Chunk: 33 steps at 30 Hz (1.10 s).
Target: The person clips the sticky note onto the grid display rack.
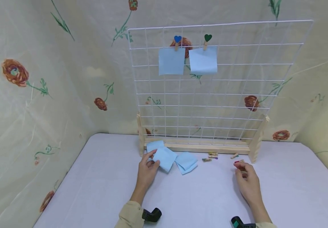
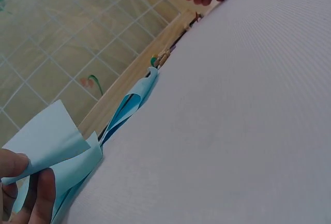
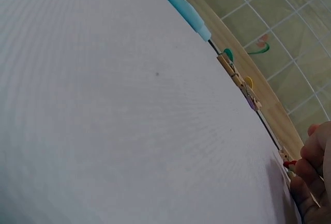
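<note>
My left hand (image 1: pixel 146 174) pinches a light blue paper square (image 1: pixel 165 158) between thumb and fingers. In the left wrist view that paper (image 2: pixel 47 138) stands tilted above other blue sheets (image 2: pixel 77 171) on the table. More blue squares (image 1: pixel 187 162) lie just right of it. Over at the right, my right hand (image 1: pixel 248 183) has its fingertips on a small wooden clothespin with a red top (image 1: pixel 237 162). The right wrist view shows the red piece (image 3: pixel 289 164) at the fingertips, the rest partly hidden. Several small clothespins (image 1: pixel 213 155) lie between the hands, and one more (image 1: pixel 234 156) near the right hand.
A white wire grid (image 1: pixel 209 93) stands in a wooden base (image 1: pixel 204 146) behind the hands. Two blue squares hang high on it, one from a blue-heart clothespin (image 1: pixel 177 41), one from a green-heart clothespin (image 1: pixel 207 41). White cloth covers the table (image 1: pixel 198 199); a flowered curtain (image 1: pixel 67 104) surrounds it.
</note>
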Each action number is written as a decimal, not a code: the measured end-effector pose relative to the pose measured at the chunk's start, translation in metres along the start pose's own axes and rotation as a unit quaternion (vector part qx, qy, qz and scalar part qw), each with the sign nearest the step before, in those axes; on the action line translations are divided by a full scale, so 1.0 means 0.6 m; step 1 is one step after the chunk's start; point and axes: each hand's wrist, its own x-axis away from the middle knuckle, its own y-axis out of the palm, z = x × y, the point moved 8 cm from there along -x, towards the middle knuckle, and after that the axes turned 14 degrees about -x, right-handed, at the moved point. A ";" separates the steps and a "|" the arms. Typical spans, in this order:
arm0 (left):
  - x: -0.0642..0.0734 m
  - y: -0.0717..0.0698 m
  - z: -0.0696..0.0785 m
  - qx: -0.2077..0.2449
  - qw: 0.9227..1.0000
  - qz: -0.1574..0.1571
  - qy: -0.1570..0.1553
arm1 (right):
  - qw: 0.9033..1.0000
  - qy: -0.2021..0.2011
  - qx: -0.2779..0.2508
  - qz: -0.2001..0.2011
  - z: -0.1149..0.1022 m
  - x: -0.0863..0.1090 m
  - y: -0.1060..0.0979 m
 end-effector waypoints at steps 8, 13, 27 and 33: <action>0.014 -0.005 0.023 0.025 0.999 -0.030 -0.018 | 0.999 -0.015 0.021 -0.036 -0.010 -0.007 0.007; 0.018 -0.007 0.023 0.002 0.999 -0.042 -0.031 | 0.996 -0.044 0.037 -0.073 -0.014 -0.011 0.021; -0.005 0.015 -0.027 -0.031 0.998 -0.051 -0.022 | 0.996 -0.053 0.053 0.038 0.018 -0.044 -0.002; -0.006 0.019 -0.028 -0.044 0.998 -0.048 -0.019 | 0.994 -0.065 0.083 0.035 0.018 -0.055 -0.004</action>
